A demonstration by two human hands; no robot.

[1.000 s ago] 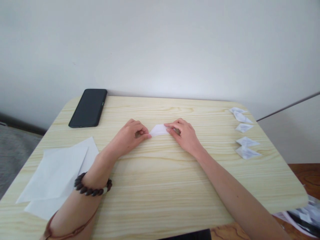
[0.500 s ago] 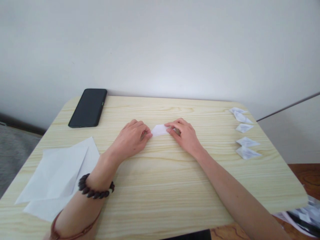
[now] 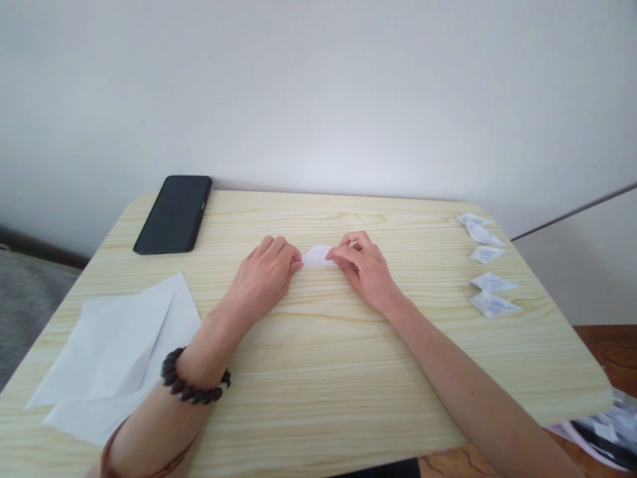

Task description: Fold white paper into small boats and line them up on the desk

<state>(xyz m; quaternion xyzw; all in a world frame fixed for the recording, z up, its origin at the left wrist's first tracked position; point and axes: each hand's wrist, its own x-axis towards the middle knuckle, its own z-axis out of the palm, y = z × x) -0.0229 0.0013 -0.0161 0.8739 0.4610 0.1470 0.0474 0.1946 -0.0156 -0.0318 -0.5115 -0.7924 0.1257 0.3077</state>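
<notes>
A small folded piece of white paper (image 3: 315, 256) lies between my two hands, near the middle of the table. My left hand (image 3: 269, 269) pinches its left tip, fingers closed. At the other end, the thumb and forefinger of my right hand (image 3: 363, 269) grip the paper and cover that tip. The paper looks flat, with a slanted edge at its upper left. Off to the right lie several folded white paper pieces (image 3: 486, 255) with pointed ends, in a loose column.
Loose sheets of white paper (image 3: 114, 345) overlap beside my left forearm. A black phone (image 3: 174, 214) rests at the back left of the wooden table (image 3: 338, 372). Behind the table rises a white wall (image 3: 318, 93). Something with a white bag-like look (image 3: 614, 425) sits below the right edge.
My left fingers have closed more tightly at the paper's left tip. The right hand's fingers have shifted slightly, and the paper now sits a little higher in view.
</notes>
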